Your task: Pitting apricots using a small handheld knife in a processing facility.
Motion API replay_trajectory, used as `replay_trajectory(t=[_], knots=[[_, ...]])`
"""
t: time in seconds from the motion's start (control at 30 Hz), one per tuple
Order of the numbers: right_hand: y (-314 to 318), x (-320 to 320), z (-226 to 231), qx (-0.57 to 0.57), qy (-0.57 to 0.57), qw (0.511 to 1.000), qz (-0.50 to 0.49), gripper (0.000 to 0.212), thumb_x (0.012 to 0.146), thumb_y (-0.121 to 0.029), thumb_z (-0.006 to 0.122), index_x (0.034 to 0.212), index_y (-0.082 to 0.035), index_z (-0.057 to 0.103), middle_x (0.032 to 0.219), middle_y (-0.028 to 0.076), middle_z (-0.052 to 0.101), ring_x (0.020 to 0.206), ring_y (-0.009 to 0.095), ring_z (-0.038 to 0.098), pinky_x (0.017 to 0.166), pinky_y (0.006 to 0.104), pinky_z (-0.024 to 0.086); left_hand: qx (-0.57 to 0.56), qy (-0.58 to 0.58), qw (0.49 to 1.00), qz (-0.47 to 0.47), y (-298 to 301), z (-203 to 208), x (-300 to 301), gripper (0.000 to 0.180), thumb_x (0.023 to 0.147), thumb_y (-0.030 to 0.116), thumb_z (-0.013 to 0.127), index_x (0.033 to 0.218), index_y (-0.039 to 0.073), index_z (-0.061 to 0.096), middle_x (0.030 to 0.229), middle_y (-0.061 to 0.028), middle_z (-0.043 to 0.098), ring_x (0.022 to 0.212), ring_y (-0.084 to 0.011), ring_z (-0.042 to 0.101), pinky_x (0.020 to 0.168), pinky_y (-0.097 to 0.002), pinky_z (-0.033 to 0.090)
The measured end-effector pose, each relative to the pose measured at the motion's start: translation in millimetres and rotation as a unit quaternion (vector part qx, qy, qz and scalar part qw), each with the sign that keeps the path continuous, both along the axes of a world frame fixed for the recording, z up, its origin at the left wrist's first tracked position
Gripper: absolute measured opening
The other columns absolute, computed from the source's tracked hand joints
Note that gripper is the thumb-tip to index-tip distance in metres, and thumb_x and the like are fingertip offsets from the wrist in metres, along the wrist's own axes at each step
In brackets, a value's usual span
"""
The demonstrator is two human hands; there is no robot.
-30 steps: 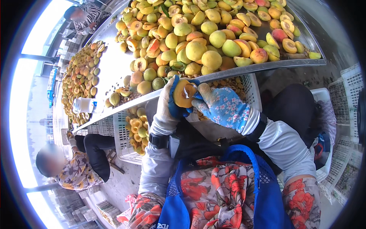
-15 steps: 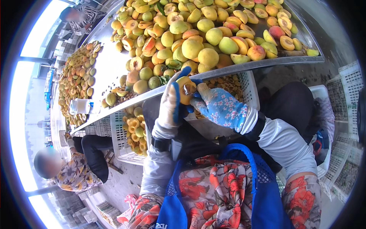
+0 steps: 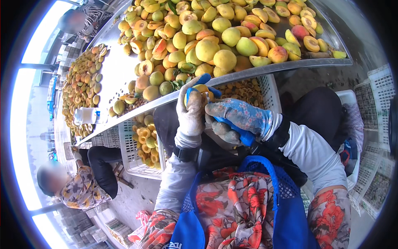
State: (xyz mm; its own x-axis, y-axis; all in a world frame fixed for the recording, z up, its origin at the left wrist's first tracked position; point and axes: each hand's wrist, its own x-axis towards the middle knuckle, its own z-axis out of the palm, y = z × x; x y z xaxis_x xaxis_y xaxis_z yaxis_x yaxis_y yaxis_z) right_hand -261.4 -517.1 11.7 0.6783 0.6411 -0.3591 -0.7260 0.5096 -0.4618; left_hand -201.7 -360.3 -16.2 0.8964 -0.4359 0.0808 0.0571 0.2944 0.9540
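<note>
My left hand [image 3: 191, 108] wears a white glove with blue on the palm side. Its fingers are wrapped round a yellow peach [image 3: 202, 89], mostly covered by thumb and fingers. My right hand [image 3: 238, 117], in a blue flowered glove with soiled fingertips, is curled close beside the fruit; whatever lies inside its fingers is hidden. Both hands are just below the front rim of a metal table [image 3: 265, 71]. Whole and halved peaches [image 3: 224, 37] are heaped on that table.
Below the table, a white crate [image 3: 271, 95] holds peach pieces, and another crate [image 3: 143, 168] at left holds halves. A pale jar [image 3: 86, 115] stands on the table's left part. One person [image 3: 83, 186] sits at left, another [image 3: 89, 23] farther back. Crates [image 3: 375, 108] are stacked at right.
My right hand has drawn slightly down, its fingers now more curled. My left hand has turned, its thumb now covering more of the peach.
</note>
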Motion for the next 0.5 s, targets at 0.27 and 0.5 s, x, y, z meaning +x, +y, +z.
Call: replay_trajectory(t=[0.27, 0.5], knots=[[-13.9, -4.0, -2.6, 0.066, 0.003, 0.998, 0.021, 0.024, 0.099, -0.033, 0.051, 0.093, -0.01, 0.054, 0.061, 0.0, 0.048, 0.039, 0.01, 0.042, 0.034, 0.0219, 0.036, 0.044, -0.014, 0.995, -0.083, -1.7, -2.2, 10.1, 0.072, 0.096, 0.06, 0.043, 0.131, -0.002, 0.049, 0.1, -0.0135, 0.065, 0.077, -0.0141, 0.06, 0.071, -0.0242, 0.051], [-35.8, -5.7, -16.9, -0.029, -0.102, 0.994, -0.016, 0.03, 0.098, -0.037, 0.054, 0.098, -0.007, 0.055, 0.063, 0.001, 0.05, 0.041, 0.008, 0.043, 0.036, 0.0214, 0.036, 0.059, 0.0, 0.998, -0.001, 30.5, 12.3, 14.2, 0.064, 0.1, 0.052, 0.042, 0.128, -0.004, 0.053, 0.101, -0.0124, 0.066, 0.085, -0.0182, 0.064, 0.074, -0.0283, 0.054]])
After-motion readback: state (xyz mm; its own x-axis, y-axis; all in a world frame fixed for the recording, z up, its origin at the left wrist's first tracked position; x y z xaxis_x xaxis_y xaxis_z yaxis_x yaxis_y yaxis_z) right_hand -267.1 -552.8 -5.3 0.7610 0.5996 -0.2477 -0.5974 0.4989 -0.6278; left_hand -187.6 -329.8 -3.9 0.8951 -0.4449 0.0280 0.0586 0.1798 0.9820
